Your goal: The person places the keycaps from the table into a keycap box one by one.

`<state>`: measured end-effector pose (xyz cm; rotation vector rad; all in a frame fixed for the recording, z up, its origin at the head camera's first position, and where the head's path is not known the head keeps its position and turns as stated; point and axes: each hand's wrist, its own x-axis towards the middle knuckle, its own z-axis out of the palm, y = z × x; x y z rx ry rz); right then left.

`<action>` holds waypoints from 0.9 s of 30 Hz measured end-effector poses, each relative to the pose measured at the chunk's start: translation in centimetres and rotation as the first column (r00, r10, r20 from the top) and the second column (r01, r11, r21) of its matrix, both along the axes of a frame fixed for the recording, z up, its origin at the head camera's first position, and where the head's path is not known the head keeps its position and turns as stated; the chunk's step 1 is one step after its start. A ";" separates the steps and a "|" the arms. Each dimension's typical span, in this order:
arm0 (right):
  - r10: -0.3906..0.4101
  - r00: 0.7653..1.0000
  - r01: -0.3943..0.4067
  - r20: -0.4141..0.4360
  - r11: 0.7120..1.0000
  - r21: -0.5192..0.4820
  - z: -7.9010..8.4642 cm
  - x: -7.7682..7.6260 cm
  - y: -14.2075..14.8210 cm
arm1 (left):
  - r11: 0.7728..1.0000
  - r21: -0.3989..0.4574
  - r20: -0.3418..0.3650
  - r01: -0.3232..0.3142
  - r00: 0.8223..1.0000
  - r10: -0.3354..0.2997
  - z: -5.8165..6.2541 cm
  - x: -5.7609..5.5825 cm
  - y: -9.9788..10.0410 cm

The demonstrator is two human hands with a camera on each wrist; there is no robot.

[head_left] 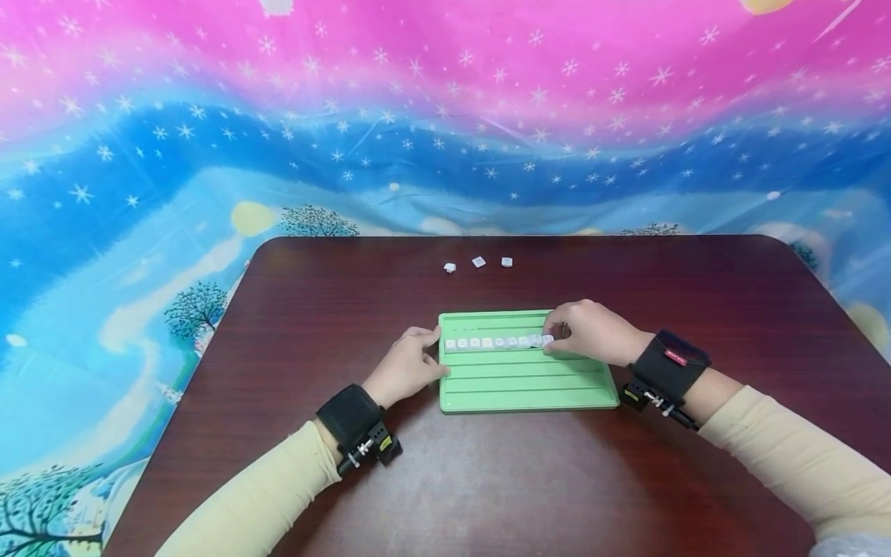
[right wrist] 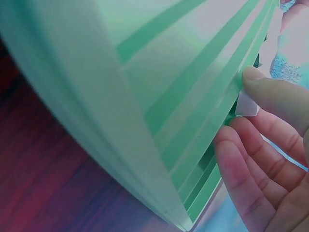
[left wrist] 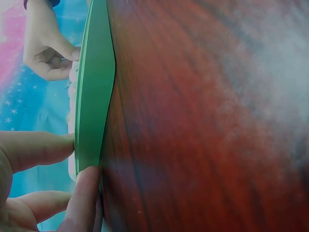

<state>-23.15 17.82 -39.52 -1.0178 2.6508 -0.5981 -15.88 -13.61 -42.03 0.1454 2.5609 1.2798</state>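
Note:
A light green ridged tray (head_left: 529, 391) lies on the table, with a row of small white keycaps (head_left: 487, 343) along one of its upper grooves. My left hand (head_left: 407, 365) holds the tray's left end, thumb and fingers set at the rim. At the right end of the row, my right hand (head_left: 592, 331) pinches a white keycap (right wrist: 247, 104) between thumb and fingers. That keycap sits right at the groove, partly covered by the fingertips. In the left wrist view, the tray's green side wall (left wrist: 94, 96) stands between the left fingers and the table.
Three loose white keycaps, among them a tilted one (head_left: 450, 268), lie on the dark wood table (head_left: 334, 294) beyond the tray. A colourful snowflake-patterned cloth (head_left: 445, 155) hangs behind the table's far edge. Each wrist wears a black strap with a small camera.

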 end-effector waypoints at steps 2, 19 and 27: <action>-0.001 1.000 0.001 0.007 1.000 -0.002 0.0 0.0 0.0 | 1.000 0.000 -0.002 -0.003 1.000 0.003 0.0 0.0 0.0; 0.002 1.000 -0.002 0.006 1.000 0.015 0.1 0.2 0.1 | 1.000 -0.016 -0.005 -0.018 1.000 0.018 -0.3 -0.1 0.1; 0.013 0.999 -0.013 -0.030 1.000 0.011 0.3 0.3 -0.1 | 1.000 -0.010 0.000 -0.019 1.000 0.019 -0.2 0.0 0.1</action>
